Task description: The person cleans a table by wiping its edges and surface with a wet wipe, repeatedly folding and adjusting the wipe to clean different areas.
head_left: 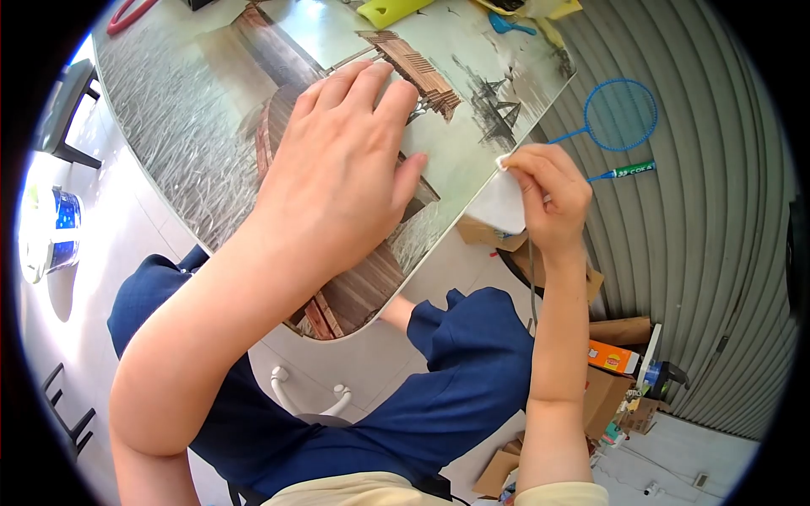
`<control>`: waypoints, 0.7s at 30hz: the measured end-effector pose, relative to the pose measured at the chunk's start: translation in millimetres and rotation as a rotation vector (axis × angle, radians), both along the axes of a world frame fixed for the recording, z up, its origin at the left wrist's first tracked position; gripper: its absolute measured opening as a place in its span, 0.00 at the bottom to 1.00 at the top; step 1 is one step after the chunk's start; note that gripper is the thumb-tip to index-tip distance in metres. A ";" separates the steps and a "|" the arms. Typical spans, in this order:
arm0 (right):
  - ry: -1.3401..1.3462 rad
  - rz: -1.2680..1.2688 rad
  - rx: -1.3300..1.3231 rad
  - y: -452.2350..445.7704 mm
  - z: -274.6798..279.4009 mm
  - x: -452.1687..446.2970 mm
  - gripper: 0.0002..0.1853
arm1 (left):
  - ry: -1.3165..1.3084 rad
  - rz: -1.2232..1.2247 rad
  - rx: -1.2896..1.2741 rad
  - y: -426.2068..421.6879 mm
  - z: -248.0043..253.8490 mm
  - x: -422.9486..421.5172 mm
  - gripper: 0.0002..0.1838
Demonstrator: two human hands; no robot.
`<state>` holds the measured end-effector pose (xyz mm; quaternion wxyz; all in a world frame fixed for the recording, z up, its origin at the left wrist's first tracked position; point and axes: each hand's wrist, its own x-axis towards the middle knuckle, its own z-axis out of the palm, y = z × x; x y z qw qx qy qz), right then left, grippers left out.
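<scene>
- While the L hand (346, 160) is lying palm down over the counter (177, 118), fingers loosely spread & apparently gripping nothing, the R hand (553, 194) is pinching a small white piece (501, 207) btwn thumb & fingers.
- White piece is hanging just beside the counter's edge; cloth or paper, can't tell. Top-corner hold is prob. leaving the rest free to drape.
- L hand is prob. steadying the person, who's sitting at the counter in navy trousers (472, 337); contact under the palm isn't showing.
- Counter is showing a printed scene, w/ a yellow-green item (390, 10) lying on the far side, well apart from the R hand.
- Beyond the R hand, a blue racket (620, 114) is showing against a ribbed grey shutter (709, 152); cardboard boxes (606, 403) are sitting nearby.
- Off to the L, a dark stool (67, 110) & a blue-white tub (66, 223) are standing on pale floor (135, 202).
</scene>
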<state>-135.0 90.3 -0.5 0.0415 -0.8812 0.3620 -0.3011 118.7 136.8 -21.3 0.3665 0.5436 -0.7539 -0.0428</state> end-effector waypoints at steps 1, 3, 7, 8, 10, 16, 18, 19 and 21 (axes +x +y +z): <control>-0.001 0.000 0.002 -0.6 -0.8 0.4 0.09 | -0.001 0.000 0.002 0.4 -0.4 0.2 0.22; 0.009 -0.005 -0.038 -0.9 -0.7 1.0 0.11 | -0.009 -0.001 -0.001 0.5 -0.2 0.2 0.22; 0.029 0.024 -0.030 15.1 1.7 9.4 0.12 | -0.011 -0.003 0.006 0.6 0.8 1.3 0.22; 0.016 0.068 -0.005 21.7 1.7 14.9 0.12 | -0.010 -0.004 0.011 1.2 0.8 1.8 0.22; 0.000 0.114 0.021 22.6 0.7 17.5 0.12 | -0.011 -0.003 0.017 1.4 0.7 2.3 0.22; 0.042 0.056 -0.110 0.2 -4.5 1.2 0.12 | 0.001 -0.004 -0.002 0.8 -0.4 1.7 0.23; 0.023 0.031 -0.068 1.5 -3.7 3.4 0.12 | -0.001 -0.004 -0.006 0.7 -0.8 1.0 0.23; 0.025 0.032 -0.068 4.1 -3.0 5.7 0.12 | 0.001 -0.003 -0.007 1.0 -0.6 1.1 0.23; 0.006 0.081 -0.039 11.2 -1.1 9.6 0.12 | 0.003 -0.008 0.015 0.8 0.2 1.1 0.22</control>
